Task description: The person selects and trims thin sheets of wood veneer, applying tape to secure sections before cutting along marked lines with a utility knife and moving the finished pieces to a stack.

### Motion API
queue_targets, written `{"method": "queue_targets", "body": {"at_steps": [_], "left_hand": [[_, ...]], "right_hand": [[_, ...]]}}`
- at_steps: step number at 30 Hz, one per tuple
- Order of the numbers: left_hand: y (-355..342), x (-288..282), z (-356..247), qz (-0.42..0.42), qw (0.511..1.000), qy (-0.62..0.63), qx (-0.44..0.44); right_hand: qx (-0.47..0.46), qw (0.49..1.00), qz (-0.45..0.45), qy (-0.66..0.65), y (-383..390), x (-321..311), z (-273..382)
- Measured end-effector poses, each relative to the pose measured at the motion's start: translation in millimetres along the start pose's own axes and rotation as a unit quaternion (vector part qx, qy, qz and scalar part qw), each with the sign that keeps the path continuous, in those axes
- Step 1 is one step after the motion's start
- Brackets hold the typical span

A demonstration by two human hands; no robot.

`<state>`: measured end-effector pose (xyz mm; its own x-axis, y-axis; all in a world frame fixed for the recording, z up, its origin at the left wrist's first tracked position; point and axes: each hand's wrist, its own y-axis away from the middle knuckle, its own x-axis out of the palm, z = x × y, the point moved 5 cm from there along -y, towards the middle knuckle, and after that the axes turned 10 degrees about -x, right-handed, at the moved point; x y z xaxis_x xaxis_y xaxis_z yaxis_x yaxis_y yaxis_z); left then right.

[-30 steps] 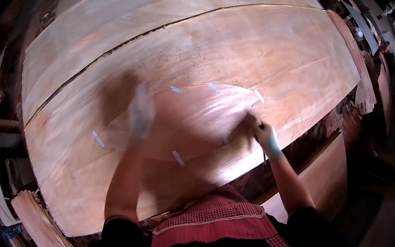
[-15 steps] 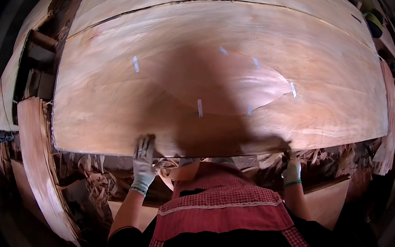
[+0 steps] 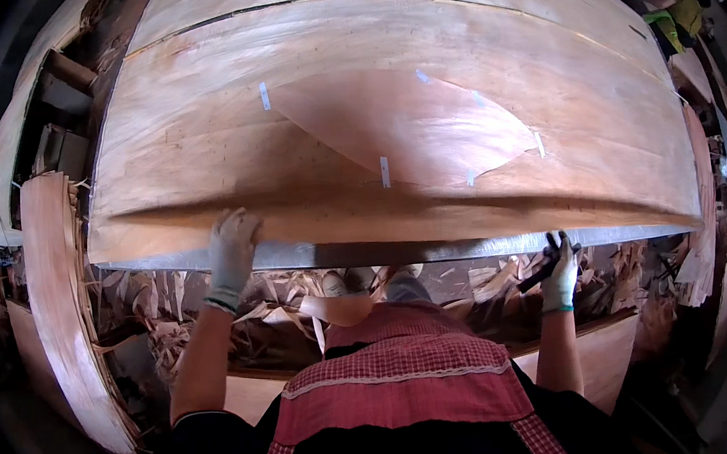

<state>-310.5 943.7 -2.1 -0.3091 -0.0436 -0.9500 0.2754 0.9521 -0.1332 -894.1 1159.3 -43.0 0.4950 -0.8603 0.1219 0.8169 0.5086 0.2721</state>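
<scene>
A large thin wood veneer sheet (image 3: 193,171) lies before me, its near part raised in a long ripple. A paler leaf-shaped veneer patch (image 3: 410,126) sits within it, with several short strips of whitish tape (image 3: 385,172) around its outline. My left hand (image 3: 235,247), in a white glove, rests on the sheet near its front edge, fingers bent over the surface and not gripping. Along the front a grey metallic edge (image 3: 358,253) shows below the veneer. Just off that edge, my gloved right hand (image 3: 560,274) is closed on a slim dark tool (image 3: 537,278), whose exact kind is unclear.
Torn veneer scraps (image 3: 178,309) litter the floor around my feet. A stack of veneer strips (image 3: 59,301) stands at the left, another pile (image 3: 701,258) at the right. A person in green (image 3: 674,21) is at the far right.
The sheet's near edge has shifted away from me and rippled, baring the metallic edge. My left hand has moved forward and slightly left. The right has moved right, showing the dark tool more clearly.
</scene>
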Motion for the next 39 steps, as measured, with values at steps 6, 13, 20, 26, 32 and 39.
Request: {"method": "queue_targets", "body": {"at_steps": [6, 13, 20, 26, 32, 39], "left_hand": [[-95.1, -79.1, -22.3, 0.006, 0.999, -0.035, 0.039], [-152.1, -158.8, -64.6, -0.099, 0.991, -0.010, 0.084], [-139.1, -200.2, -83.3, -0.142, 0.982, 0.025, 0.126], [-88.5, -191.2, -76.5, -0.189, 0.974, -0.027, 0.124], [-18.5, -127.6, -60.6, -0.149, 0.983, -0.069, 0.087], [23.9, -26.2, -10.4, -0.096, 0.983, -0.103, 0.116]], "right_hand": [[0.135, 0.911, 0.280, 0.271, 94.1, 62.7, -40.9], [-0.285, 0.698, 0.341, 0.561, 48.7, 204.6, -28.6], [-0.198, 0.572, 0.282, 0.744, -10.9, 248.2, -25.6], [-0.228, 0.523, 0.343, 0.746, 42.2, 120.3, -77.9], [0.028, 0.496, 0.411, 0.765, 113.0, -1.4, -104.1], [0.029, 0.611, 0.386, 0.691, 171.4, 2.9, -110.5]]}}
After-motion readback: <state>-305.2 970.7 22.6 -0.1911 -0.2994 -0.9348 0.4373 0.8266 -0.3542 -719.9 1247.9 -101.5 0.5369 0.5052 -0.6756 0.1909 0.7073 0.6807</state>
